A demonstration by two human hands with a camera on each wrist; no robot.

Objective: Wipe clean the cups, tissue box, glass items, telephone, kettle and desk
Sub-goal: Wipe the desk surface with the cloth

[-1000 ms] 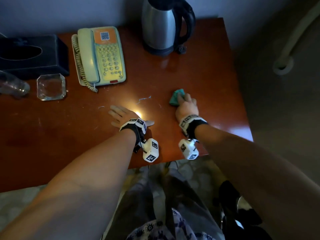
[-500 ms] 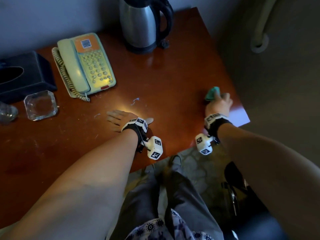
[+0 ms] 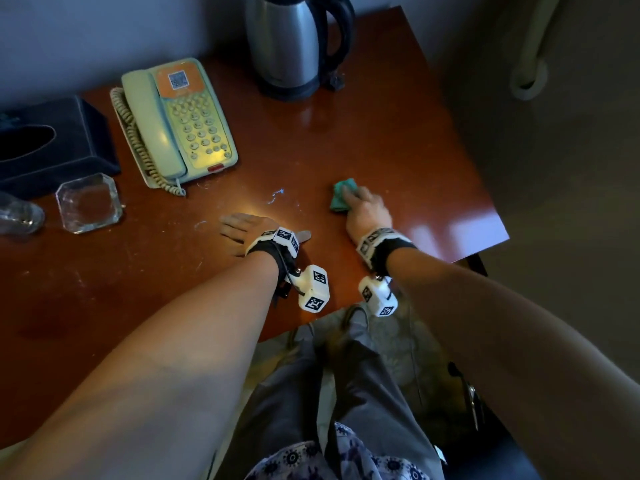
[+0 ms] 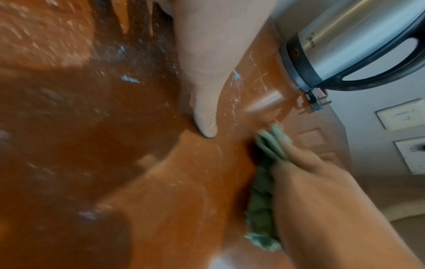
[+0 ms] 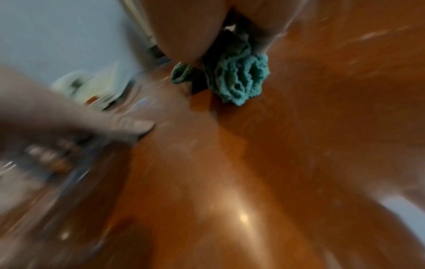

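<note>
Right hand: your right hand (image 3: 366, 210) presses a bunched teal cloth (image 3: 341, 196) onto the desk (image 3: 398, 140); fingers curl over it, judged so the cloth stays gathered while you rub.
Left hand: your left hand (image 3: 244, 230) lies flat on the desk, fingers spread and holding nothing; judged a brace for your reach.
Cloth position: middle of the desk, right of the left hand and apart from it, near side of the kettle (image 3: 287, 46).
Marks: pale streaks (image 3: 277, 195) lie between the telephone (image 3: 176, 123) and the cloth; judged not yet wiped.
Far row: kettle at far right, telephone left of it, black tissue box (image 3: 52, 143) at far left; judged set back to leave the near surface free for wiping.
Glassware: a square glass dish (image 3: 89, 202) sits just near of the tissue box; a clear glass (image 3: 19, 216) lies at the left edge, partly cut off.
Count: one kettle, one telephone, one tissue box, one dish, one glass, one cloth.
Cups: beyond that glass, you have none in view.
</note>
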